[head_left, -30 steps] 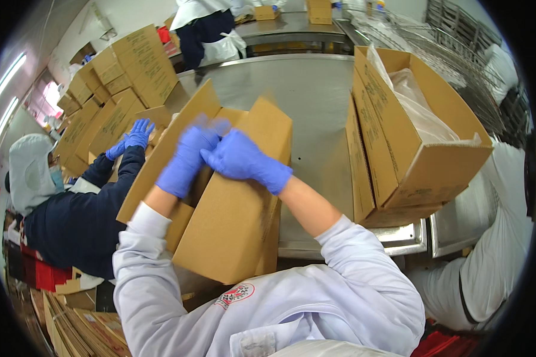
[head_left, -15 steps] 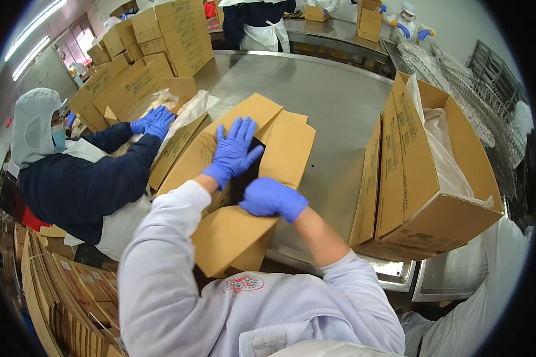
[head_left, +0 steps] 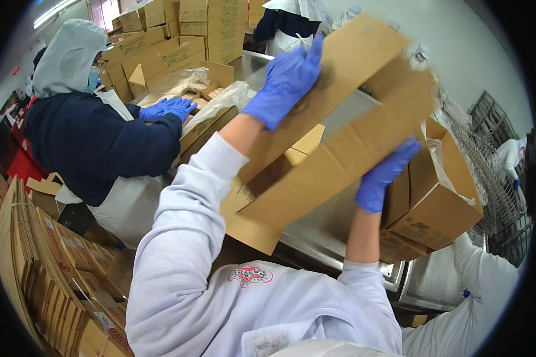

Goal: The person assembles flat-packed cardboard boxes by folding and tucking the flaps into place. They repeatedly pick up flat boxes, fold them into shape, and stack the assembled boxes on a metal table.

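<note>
Between my hands is an open cardboard box [head_left: 333, 166], tilted and raised over the metal table, with its flaps spread at both ends. My left hand [head_left: 289, 80] presses along its left side, fingers extended against the board. On the opposite side, my right hand [head_left: 390, 172] bears against the outer wall, slightly blurred, its fingers along the board. Both hands wear blue gloves. Only part of the box's inside shows.
At left, a co-worker's gloved hands [head_left: 170, 109] rest at a plastic-lined box [head_left: 205, 132]. A lined open carton [head_left: 432, 220] stands at right on the metal table [head_left: 318, 223]. Strapped flat cardboard [head_left: 41, 262] is stacked lower left; boxes [head_left: 211, 30] are piled behind.
The box has been lifted and swung up to the right. My left hand has moved up along its side; my right hand has opened from a fist and shifted to the outer right wall.
</note>
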Tool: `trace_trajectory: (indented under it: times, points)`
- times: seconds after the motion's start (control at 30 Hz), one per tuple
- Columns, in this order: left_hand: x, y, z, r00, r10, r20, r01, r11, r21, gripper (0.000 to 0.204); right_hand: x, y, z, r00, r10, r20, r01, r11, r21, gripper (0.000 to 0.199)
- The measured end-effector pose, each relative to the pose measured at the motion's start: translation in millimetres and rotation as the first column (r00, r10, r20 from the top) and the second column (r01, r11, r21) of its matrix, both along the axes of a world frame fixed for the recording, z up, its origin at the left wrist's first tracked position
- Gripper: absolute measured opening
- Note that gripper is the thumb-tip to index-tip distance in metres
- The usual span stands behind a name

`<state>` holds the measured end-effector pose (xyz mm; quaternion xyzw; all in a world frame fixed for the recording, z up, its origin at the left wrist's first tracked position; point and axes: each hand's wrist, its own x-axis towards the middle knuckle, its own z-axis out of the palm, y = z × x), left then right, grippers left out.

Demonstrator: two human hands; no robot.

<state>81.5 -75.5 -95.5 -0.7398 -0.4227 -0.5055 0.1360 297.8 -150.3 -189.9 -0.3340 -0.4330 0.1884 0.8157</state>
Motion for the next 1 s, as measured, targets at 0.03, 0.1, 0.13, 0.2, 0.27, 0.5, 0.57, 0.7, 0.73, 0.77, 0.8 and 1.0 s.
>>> trace_trajectory:
  times: [0.03, 0.1, 0.13, 0.2, 0.27, 0.5, 0.57, 0.7, 0.73, 0.77, 0.8, 1.0]
  points:
    - [9.7, -16.6, 27.1, 0.918, -0.254, 0.303, 0.244, 0.967, 0.071, 0.033, 28.5, -1.5, 4.9, 0.981, -0.151, 0.123, 0.141, 0.986, 0.089, 0.06]
    - [2.9, -9.8, 29.6, 0.803, -0.511, 0.307, 0.343, 0.817, 0.464, 0.032, 9.3, -33.7, 43.4, 0.999, 0.025, -0.024, -0.021, 0.985, 0.17, 0.061]
    - [1.9, 15.5, 11.1, 0.823, -0.344, 0.452, 0.089, 0.864, 0.495, 0.033, -30.8, -74.1, 81.3, 0.908, 0.294, -0.299, -0.231, 0.946, 0.229, 0.063]
    - [23.5, 40.3, -40.3, -0.185, -0.463, 0.867, 0.806, 0.433, 0.404, 0.052, 51.7, -65.6, 58.7, 0.783, 0.556, -0.28, -0.53, 0.831, 0.171, 0.071]
    - [41.1, 32.7, -84.4, -0.5, -0.13, 0.856, 0.849, 0.121, 0.514, 0.056, 66.8, -75.0, 50.5, 0.821, 0.471, -0.322, -0.495, 0.869, 0.006, 0.078]
    - [123.3, -44.9, -69.3, -0.652, 0.038, 0.758, 0.757, -0.033, 0.653, 0.068, 154.1, -134.1, 96.6, 0.817, 0.473, 0.329, -0.528, 0.844, 0.097, 0.101]
    - [140.1, -66.5, -47.1, -0.674, -0.039, 0.738, 0.739, -0.029, 0.673, 0.078, 114.7, -178.7, 136.4, 0.85, -0.266, 0.454, 0.218, 0.963, 0.156, 0.108]
    - [179.3, -116.1, 1.3, -0.61, -0.223, 0.76, 0.792, -0.16, 0.589, 0.069, 110.0, -250.9, 179.4, 0.861, -0.433, 0.266, 0.376, 0.895, 0.241, 0.091]
    - [191.5, -122.5, 10.9, -0.558, -0.336, 0.759, 0.827, -0.152, 0.541, 0.07, 66.9, -259.2, 176.5, 0.746, -0.64, 0.183, 0.572, 0.758, 0.314, 0.071]
    - [201.3, -132.5, 16.1, -0.489, -0.445, 0.751, 0.864, -0.125, 0.488, 0.072, 22.9, -266.9, 175.3, 0.586, -0.807, 0.078, 0.749, 0.576, 0.329, 0.052]
    - [214.1, -150.7, 22.8, -0.439, -0.526, 0.729, 0.886, -0.12, 0.448, 0.074, 14.1, -294.0, 167.9, 0.446, -0.891, 0.082, 0.817, 0.443, 0.369, 0.05]
    - [281.6, -218.4, -46.4, -0.259, -0.777, 0.574, 0.959, -0.134, 0.25, 0.072, 51.7, -399.3, 159.0, 0.432, -0.808, 0.401, 0.722, 0.576, 0.382, 0.042]
